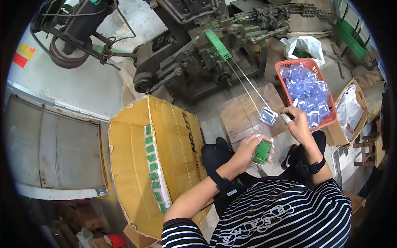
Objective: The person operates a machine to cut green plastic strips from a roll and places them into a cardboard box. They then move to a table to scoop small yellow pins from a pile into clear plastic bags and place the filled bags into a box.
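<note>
My left hand (250,151) is closed around a small clear plastic case packed with thin green wire pieces (262,152), held in front of my lap. Over to the right, my right hand (297,124) has tape wrapped on a finger and pinches the edge of a clear plastic case (269,116). That case sits at the lower ends of two thin metal rails (248,84), which slope down from the machine. A row of green wire pieces (218,45) hangs on the upper part of the rails.
A dark, greasy machine (178,58) stands ahead. At the right, a red basket (282,84) holds many clear cases, beside a white bag (305,41) and an open carton (355,111). On my left, a big cardboard box (175,136) holds a row of filled cases (154,166).
</note>
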